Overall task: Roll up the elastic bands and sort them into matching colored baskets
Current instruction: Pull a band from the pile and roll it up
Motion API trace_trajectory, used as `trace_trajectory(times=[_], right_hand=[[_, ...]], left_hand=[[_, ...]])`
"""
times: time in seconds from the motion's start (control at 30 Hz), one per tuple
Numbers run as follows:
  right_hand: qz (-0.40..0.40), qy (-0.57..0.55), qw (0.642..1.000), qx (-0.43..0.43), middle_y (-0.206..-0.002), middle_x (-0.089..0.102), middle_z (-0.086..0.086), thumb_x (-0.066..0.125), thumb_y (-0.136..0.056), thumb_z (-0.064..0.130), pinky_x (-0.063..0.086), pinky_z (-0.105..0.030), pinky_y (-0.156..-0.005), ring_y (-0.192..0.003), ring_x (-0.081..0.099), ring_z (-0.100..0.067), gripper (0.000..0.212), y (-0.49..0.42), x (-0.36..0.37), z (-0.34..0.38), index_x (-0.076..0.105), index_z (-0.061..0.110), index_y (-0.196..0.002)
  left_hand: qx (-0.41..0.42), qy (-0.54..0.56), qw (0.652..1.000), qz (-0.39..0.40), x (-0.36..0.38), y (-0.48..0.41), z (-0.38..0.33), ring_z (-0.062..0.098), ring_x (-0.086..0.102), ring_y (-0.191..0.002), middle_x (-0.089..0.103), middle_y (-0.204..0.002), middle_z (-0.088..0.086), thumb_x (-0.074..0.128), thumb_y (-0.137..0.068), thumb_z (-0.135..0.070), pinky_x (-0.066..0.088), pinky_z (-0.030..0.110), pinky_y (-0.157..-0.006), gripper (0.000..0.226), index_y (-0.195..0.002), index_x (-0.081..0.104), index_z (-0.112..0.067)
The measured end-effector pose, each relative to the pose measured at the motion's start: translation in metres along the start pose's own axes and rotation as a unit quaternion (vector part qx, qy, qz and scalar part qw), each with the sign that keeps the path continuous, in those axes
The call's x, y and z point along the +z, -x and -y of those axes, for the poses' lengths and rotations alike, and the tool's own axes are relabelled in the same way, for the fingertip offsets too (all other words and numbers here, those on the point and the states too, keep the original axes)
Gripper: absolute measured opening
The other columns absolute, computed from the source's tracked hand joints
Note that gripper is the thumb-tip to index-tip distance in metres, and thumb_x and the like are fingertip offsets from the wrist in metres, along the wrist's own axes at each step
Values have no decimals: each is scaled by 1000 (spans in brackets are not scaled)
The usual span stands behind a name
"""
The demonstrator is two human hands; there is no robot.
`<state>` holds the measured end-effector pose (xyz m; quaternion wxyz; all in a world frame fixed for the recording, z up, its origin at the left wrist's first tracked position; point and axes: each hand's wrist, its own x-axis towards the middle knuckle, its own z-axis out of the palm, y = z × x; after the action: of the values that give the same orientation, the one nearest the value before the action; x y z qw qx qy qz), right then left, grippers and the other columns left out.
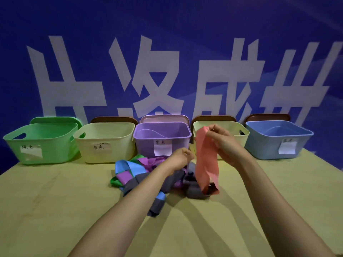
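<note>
Pinching the top of a flat salmon-pink elastic band (207, 164), the right hand (220, 140) dangles it just right of the lilac plastic basket (148, 140). The left hand (182, 156) curls in front of that basket, its grip unclear. The band's tail touches the tangled bands (148, 173) there and could snag, dragging others along.

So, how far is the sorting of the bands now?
Nothing looks sorted yet: the green basket, purple basket and blue basket show no bands inside. In hand: the right hand pinches the pink band, hanging unrolled. Left: the tangled pile of bands on the table.
</note>
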<state>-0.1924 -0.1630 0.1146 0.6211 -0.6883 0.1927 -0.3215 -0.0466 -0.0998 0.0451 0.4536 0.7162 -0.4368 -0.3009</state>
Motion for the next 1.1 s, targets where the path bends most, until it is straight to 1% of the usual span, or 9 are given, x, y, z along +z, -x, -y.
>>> trace_trajectory(times=[0.17, 0.3, 0.37, 0.43, 0.6, 0.7, 0.83, 1.0, 1.1], right_hand=[[-31, -121, 992, -6, -95, 60, -13, 51, -97, 14, 48, -29, -67, -85, 55, -22, 7, -7, 4, -8, 57, 13, -94], [-72, -204, 975, -53, -86, 63, -3, 50, -98, 14, 50, -23, -62, -75, 59, -12, 10, -17, 3, 6, 56, 15, -91], [-91, -149, 983, -59, -86, 63, -4, 55, -96, 18, 49, -24, -64, -75, 59, -12, 6, -22, 2, 11, 57, 14, -92], [-115, -13, 992, -52, -87, 63, -7, 61, -93, 23, 47, -26, -64, -75, 57, -15, 12, -28, 2, 8, 59, 11, -93], [-180, 154, 972, 3, -84, 62, -4, 61, -91, 22, 48, -32, -67, -76, 57, -17, 9, -39, -6, -15, 60, 13, -91], [-215, 196, 956, 28, -91, 61, -8, 51, -96, 23, 52, -44, -81, -82, 58, -23, 11, -40, -10, -26, 55, 14, -101], [-242, 256, 936, 15, -86, 56, -2, 45, -98, 30, 50, -45, -80, -85, 57, -24, 16, -39, -10, -31, 49, 15, -104], [-213, 247, 944, 42, -80, 60, -7, 52, -94, 36, 46, -34, -63, -72, 56, -22, 27, -39, -10, -34, 59, 10, -92], [-156, 236, 956, 74, -75, 57, -7, 55, -94, 38, 43, -31, -61, -68, 52, -18, 35, -30, -13, -41, 65, 5, -89]], left_hand=[[41, 209, 977, 7, 9, 18, 5, 15, 68, -90, 73, -95, 0, 44, -98, -44, 52, 30, -88, 37, -98, 71, -20], [78, 8, 996, 36, 5, 24, 23, 9, 67, -92, 71, -105, -1, 66, -90, -20, 53, 26, -85, 24, -113, 66, -14], [71, 13, 997, -34, 3, 20, 21, 12, 66, -81, 70, -90, -2, 59, -91, -8, 53, 26, -72, 19, -105, 70, -14], [66, 139, 982, -111, -1, 18, 5, 19, 65, -81, 70, -88, 3, 50, -91, 0, 52, 27, -66, 27, -93, 68, -20], [43, 416, 900, -120, -27, 18, -38, 16, 63, -77, 66, -86, 6, 50, -94, 2, 57, 21, -59, 17, -102, 60, -8], [-10, 369, 925, -93, -38, 19, -30, 17, 62, -77, 64, -86, 8, 48, -94, 4, 56, 25, -60, 24, -117, 57, -1], [-79, 312, 944, -74, -42, 24, -11, 14, 56, -69, 62, -82, 6, 47, -96, -1, 49, 28, -62, 18, -105, 63, -3], [-47, 257, 960, -97, -63, 37, -1, 6, 49, -45, 56, -73, 8, 52, -96, -7, 42, 19, -41, 19, -77, 57, -10], [-19, 172, 972, -158, -82, 44, 4, 10, 52, -60, 62, -82, 5, 55, -95, -12, 40, 18, -47, 9, -87, 56, -15]])
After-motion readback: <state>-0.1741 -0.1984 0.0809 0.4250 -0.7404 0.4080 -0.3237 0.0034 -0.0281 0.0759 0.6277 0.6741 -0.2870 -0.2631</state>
